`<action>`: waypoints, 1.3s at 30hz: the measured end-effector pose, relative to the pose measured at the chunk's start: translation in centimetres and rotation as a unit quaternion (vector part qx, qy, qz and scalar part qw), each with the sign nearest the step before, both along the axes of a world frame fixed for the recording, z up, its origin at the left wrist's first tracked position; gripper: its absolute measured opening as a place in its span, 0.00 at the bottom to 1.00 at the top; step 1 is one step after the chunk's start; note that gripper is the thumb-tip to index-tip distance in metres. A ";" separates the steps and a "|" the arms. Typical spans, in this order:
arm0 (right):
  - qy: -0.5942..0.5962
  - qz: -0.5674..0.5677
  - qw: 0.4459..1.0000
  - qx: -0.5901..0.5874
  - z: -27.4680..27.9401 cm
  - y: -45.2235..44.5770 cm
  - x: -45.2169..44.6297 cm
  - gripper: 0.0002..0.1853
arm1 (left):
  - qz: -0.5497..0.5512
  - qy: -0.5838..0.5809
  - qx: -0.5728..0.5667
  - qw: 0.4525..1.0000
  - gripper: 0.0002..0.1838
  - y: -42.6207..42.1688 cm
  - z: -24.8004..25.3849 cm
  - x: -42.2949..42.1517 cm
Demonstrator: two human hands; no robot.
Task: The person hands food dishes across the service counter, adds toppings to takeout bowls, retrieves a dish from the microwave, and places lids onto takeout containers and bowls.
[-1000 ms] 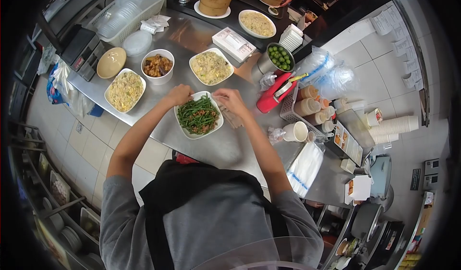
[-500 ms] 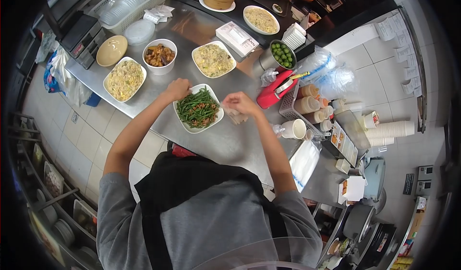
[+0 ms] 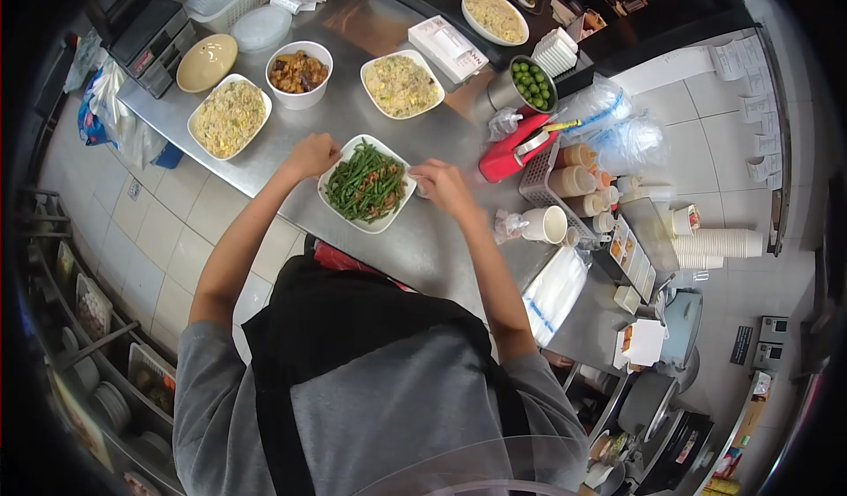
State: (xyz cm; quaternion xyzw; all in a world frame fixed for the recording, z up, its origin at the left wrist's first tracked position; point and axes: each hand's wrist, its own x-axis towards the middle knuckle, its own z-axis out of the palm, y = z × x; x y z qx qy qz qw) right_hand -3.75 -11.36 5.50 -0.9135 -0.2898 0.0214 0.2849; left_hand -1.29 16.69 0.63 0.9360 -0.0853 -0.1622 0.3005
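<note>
A white square-sided dish [image 3: 375,227] of green beans with minced topping [image 3: 364,181] rests on the steel counter in front of me. My left hand [image 3: 313,155] has its fingers closed at the dish's upper left rim. At the right corner, my right hand [image 3: 444,185] pinches the rim with its fingertips. Something small and pale shows beneath that hand, too hidden to name. Beyond the dish stand a plate of fried rice [image 3: 401,86], a second plate of fried rice [image 3: 229,117] and a white tub of brown chunky food [image 3: 298,73].
An empty tan bowl [image 3: 206,63] and a white box [image 3: 447,48] lie farther back. To the right are a pot of small green limes [image 3: 529,84], a red tool [image 3: 513,149], a basket of sauce bottles [image 3: 578,181], a paper cup [image 3: 545,224] and plastic bags [image 3: 558,293].
The dish has turned slightly, and my right hand has come in to its rim. The pale crumpled thing under that hand is now mostly hidden. Another person's hand at the top has left view.
</note>
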 end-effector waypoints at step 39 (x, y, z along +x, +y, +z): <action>0.311 -0.181 0.909 0.210 0.9 -6.9 -7.4 0.12 | 0.125 0.342 -0.456 0.812 0.17 -0.1 0.6 -11.0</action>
